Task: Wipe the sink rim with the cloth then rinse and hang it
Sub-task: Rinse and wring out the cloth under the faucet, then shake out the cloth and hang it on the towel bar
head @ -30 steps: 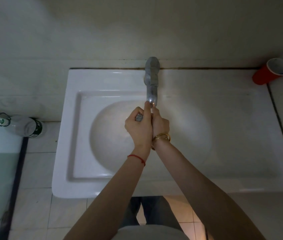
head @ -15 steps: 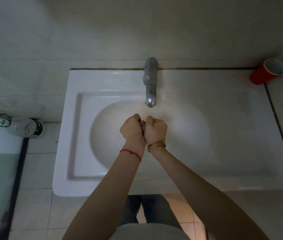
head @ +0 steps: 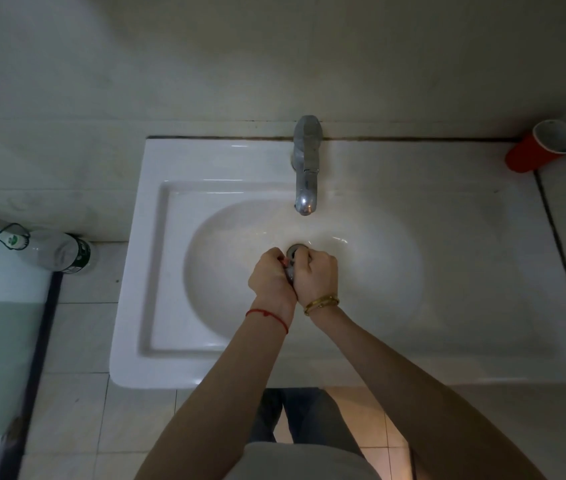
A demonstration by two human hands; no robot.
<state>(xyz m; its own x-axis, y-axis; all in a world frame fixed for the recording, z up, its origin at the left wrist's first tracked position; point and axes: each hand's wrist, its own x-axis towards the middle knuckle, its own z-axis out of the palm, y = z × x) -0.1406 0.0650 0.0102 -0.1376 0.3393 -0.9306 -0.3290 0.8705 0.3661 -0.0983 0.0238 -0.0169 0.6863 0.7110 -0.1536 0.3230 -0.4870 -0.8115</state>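
Wringing looks underway: left hand and right hand, fists tight on what seems the cloth; twist oppositely, low over the sink.

Dim bathroom corner seen from above

A pale wall fills the upper part of the view, meeting a white counter along a dark grimy seam. Taking that seam as the landmark: at its right end a red cup lies tipped toward the corner; well to its left and lower down, a clear bottle with a green label lies on its side. Below the counter, a pale tiled floor shows, with a dark strip along its left edge. The light is weak and greyish.
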